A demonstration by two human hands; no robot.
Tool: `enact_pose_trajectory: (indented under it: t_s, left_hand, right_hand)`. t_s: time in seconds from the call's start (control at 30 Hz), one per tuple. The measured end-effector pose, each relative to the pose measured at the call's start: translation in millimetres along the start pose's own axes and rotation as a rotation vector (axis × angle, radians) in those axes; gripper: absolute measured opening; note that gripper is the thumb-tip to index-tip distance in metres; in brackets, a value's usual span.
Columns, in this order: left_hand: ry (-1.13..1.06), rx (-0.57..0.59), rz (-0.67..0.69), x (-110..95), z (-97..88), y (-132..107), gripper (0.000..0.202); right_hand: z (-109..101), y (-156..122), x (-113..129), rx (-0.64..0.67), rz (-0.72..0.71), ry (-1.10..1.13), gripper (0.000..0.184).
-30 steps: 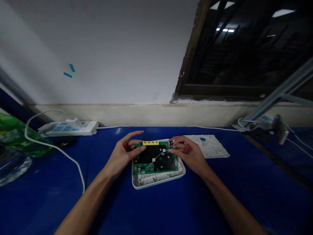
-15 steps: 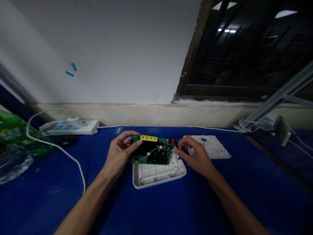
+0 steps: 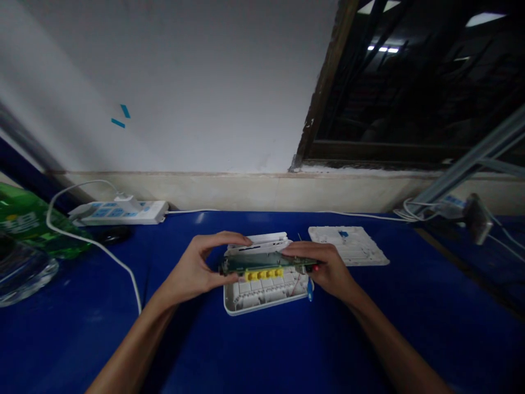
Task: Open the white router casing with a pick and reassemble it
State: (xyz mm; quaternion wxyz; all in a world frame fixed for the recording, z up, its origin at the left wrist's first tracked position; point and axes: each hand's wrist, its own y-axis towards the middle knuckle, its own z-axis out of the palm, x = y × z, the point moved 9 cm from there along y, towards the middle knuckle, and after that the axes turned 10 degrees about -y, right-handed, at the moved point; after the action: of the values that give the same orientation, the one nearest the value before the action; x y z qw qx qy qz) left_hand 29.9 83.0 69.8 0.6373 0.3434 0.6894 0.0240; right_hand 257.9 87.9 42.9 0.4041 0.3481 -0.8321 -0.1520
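A green circuit board (image 3: 256, 262) is held tilted between both hands, with a row of yellow ports (image 3: 264, 273) along its near edge. My left hand (image 3: 197, 268) grips the board's left end, thumb below and fingers above. At the right end, my right hand (image 3: 324, 268) has its fingers over the top, near a small red part. Beneath lies a white plastic housing (image 3: 266, 298), open side up, its rear partly hidden by the board. A small blue piece (image 3: 310, 290) hangs at the housing's right edge by my right hand.
A second white plastic cover (image 3: 353, 246) lies behind my right hand. On the left are a power strip (image 3: 123, 212) with a white cable, a black mouse (image 3: 115, 235) and a green package (image 3: 33, 219). A metal stand (image 3: 463, 164) rises at right.
The board has turned over, so its yellow ports moved from the far edge to the near edge. My right hand has moved in and taken hold of its right end.
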Motion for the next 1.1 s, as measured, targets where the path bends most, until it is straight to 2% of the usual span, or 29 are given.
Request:
enact_pose_trajectory:
  t_s: [0.07,0.13,0.23,0.37,0.6,0.73,0.83,0.9,1.0,1.1]
  left_hand:
    - [0.184,0.106,0.086,-8,8.8,0,0.043]
    - [0.334,0.157,0.184,-13,18.0,-1,0.037]
    - [0.504,0.180,0.292,-14,30.1,-5,0.026]
    - [0.682,0.185,0.365,-13,38.6,-11,0.024]
    - [0.777,0.177,0.382,-14,39.6,-13,0.022]
    - [0.742,0.177,0.368,-12,37.0,-12,0.022]
    - [0.556,0.138,0.266,-11,29.3,-8,0.019]
    - [0.413,0.050,0.102,-5,18.6,-4,0.025]
    - [0.238,-0.055,-0.209,14,8.0,-5,0.047]
    - [0.065,-0.076,-0.414,30,10.8,-9,0.043]
  right_hand:
    - [-3,0,3,-0.035,-0.042,-0.008,0.045]
    - [-4,1,3,-0.061,-0.049,-0.017,0.047]
    - [-5,1,-1,-0.093,-0.035,-0.045,0.045]
    - [-6,-2,-9,-0.124,-0.008,-0.117,0.050]
    - [-7,-6,-25,-0.103,0.094,-0.192,0.050]
    - [-7,-6,-27,-0.070,0.095,-0.191,0.046]
    - [-4,-2,-23,-0.021,0.077,-0.173,0.033]
    - [-3,0,-25,-0.013,0.134,-0.131,0.022]
    - [3,0,-36,0.023,0.310,-0.069,0.022]
    - [6,0,-37,0.058,0.374,-0.036,0.019]
